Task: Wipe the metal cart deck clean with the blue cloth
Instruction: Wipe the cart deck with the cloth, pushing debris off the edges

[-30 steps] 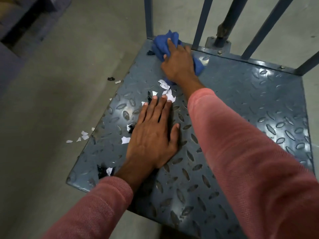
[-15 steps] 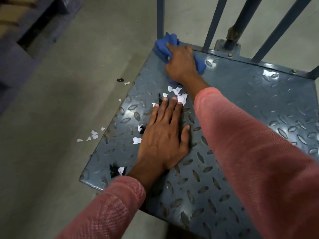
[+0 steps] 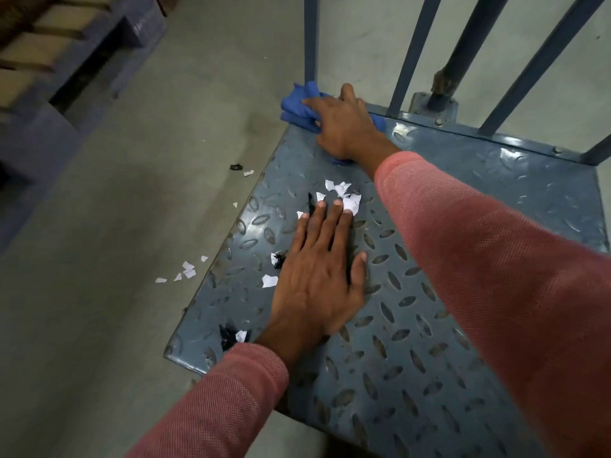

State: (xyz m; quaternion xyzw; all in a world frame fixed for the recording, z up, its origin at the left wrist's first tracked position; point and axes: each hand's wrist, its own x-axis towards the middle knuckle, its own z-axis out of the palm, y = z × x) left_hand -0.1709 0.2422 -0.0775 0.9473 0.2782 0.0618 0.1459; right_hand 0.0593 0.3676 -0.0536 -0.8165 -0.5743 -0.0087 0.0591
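Note:
The blue-grey tread-plate cart deck (image 3: pixel 413 342) fills the lower right of the view. My right hand (image 3: pixel 347 127) presses the crumpled blue cloth (image 3: pixel 299 105) onto the deck's far left corner, beside an upright bar; the cloth hangs a little over the edge. My left hand (image 3: pixel 317 276) lies flat on the deck, fingers together, holding nothing. White paper scraps (image 3: pixel 345 196) and a few black bits lie on the deck between and left of my hands.
Blue upright bars (image 3: pixel 413 54) of the cart's rail rise along the deck's far edge. More white scraps (image 3: pixel 188 271) and a black bit (image 3: pixel 236 167) lie on the grey concrete floor to the left. A blue pallet-like structure (image 3: pixel 49 104) stands at the upper left.
My right hand has slid the blue cloth leftward into the deck's far corner, partly over the edge. My left hand has stayed flat in place. The camera has shifted.

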